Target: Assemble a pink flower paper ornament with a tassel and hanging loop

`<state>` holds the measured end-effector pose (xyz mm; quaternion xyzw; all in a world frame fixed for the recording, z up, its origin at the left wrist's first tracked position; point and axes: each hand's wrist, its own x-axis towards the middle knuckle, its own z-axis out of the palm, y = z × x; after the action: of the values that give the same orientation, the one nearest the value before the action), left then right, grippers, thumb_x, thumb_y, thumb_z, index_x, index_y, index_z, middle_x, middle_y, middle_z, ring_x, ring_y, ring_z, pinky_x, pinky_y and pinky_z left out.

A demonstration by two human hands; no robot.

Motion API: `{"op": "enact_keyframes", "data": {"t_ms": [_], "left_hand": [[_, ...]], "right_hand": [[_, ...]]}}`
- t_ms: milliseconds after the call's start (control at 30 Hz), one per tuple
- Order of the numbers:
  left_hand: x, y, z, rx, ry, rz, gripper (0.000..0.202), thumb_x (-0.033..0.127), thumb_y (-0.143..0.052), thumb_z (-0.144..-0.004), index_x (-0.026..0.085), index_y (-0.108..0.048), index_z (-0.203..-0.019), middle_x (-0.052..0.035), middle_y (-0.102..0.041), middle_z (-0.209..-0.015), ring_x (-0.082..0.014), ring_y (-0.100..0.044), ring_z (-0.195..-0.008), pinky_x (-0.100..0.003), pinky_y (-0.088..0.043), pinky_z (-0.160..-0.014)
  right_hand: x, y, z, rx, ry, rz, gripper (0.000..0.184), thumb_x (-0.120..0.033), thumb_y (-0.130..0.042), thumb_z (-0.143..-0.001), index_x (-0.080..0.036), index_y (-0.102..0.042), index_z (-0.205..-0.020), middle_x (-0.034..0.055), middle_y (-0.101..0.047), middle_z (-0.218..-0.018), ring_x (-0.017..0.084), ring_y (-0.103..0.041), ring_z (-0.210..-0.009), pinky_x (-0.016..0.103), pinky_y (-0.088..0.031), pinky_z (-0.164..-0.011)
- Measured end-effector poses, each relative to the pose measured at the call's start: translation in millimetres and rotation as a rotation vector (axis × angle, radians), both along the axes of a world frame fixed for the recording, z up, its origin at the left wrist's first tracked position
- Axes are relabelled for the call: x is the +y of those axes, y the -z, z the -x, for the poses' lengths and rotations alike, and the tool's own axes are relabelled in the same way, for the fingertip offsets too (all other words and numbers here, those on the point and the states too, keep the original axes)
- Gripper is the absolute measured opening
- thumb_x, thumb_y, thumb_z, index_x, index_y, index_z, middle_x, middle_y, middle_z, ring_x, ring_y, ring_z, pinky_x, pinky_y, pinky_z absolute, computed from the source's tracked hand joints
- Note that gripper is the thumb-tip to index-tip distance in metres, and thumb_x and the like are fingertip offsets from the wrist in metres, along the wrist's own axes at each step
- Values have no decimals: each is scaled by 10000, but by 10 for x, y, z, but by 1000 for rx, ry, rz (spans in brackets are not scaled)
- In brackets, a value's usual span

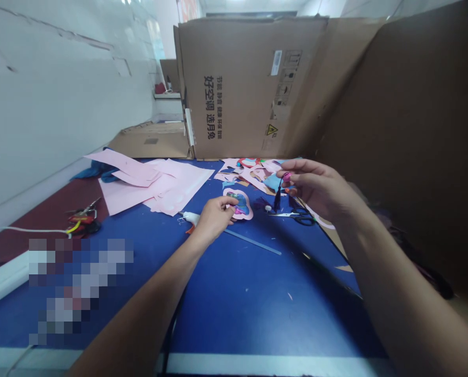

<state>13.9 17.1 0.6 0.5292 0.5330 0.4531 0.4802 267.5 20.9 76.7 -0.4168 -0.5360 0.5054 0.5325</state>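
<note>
My left hand point(217, 215) pinches the lower left edge of a pink paper cutout point(248, 212) with a wavy outline. Shiny blue, green and pink material covers the cutout's middle. Raised to the right, my right hand point(316, 184) grips a small pink bell-like bead point(286, 177) between thumb and fingers, and a dark tassel point(278, 198) dangles from it. A white and orange glue gun point(192, 220) lies beside my left wrist, partly hidden by it. Below the cutout a translucent glue stick point(255, 243) rests on the table.
Black-handled scissors point(305, 217) lie under my right hand, near a white bead point(268, 208). Pink paper sheets point(139, 191) spread at back left; paper scraps point(257, 175) lie at the back. Pliers point(83, 217) are at left. Cardboard walls point(249, 94) enclose the back and right.
</note>
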Motion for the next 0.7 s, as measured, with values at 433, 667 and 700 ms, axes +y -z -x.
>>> {"op": "enact_keyframes", "data": {"t_ms": [433, 667, 700], "left_hand": [[34, 74, 60, 151, 19, -68, 324, 51, -699, -863, 220, -849, -1096, -12, -739, -710, -185, -678, -623, -291, -519, -657], [3, 45, 74, 216, 3, -171, 282, 30, -741, -807, 249, -858, -941, -19, -760, -743, -195, -675, -678, -313, -547, -744], [-4, 36, 85, 272, -4, -229, 276, 31, -736, -804, 261, -856, -898, -22, -763, -745, -206, -681, -716, -321, -555, -788]], "right_hand": [[55, 219, 16, 29, -16, 28, 339, -259, -919, -707, -243, -814, -1029, 31, -801, -955, 153, -704, -761, 248, -532, -597], [56, 263, -30, -12, -7, 2, 341, -305, -917, -732, -248, -802, -1047, 30, -792, -934, 173, -720, -778, 272, -542, -612], [54, 266, -30, -15, -6, -2, 341, -306, -916, -730, -248, -800, -1045, 29, -789, -931, 174, -718, -775, 273, -539, -610]]}}
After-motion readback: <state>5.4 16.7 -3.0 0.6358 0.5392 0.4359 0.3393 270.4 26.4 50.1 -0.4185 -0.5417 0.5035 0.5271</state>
